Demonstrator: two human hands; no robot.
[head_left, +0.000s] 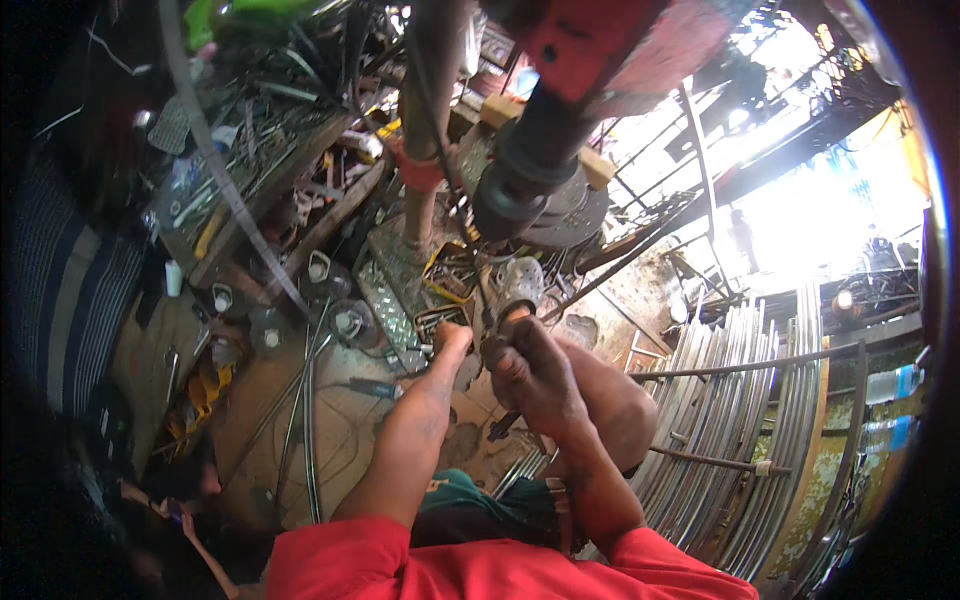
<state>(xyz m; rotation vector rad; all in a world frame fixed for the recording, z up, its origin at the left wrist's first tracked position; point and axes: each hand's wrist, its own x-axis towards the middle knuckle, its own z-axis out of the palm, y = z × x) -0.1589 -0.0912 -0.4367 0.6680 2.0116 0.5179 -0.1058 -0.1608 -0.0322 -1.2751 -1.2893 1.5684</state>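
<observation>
My left hand (453,338) is low at the edge of a small tray of metal bits (432,318), its fingers closed; what they hold, if anything, is hidden. My right hand (535,375) is wrapped round a dark tool, beside my bent right knee. Most of that tool is covered by my fingers, so its kind does not show. Just beyond the hands stands a drill press with a dark spindle (515,185), a red head (655,60) and a grey column (420,110) with a red collar. A yellow-edged tray (447,275) of small metal parts sits by its base.
Long metal tubes (740,400) lie stacked on a rack at right. Clear plastic bottles (352,322) and thin rods (310,430) are on the floor at left. Scrap and tools fill a wooden bench (270,170) at far left. A blue-handled tool (375,387) lies near my left forearm.
</observation>
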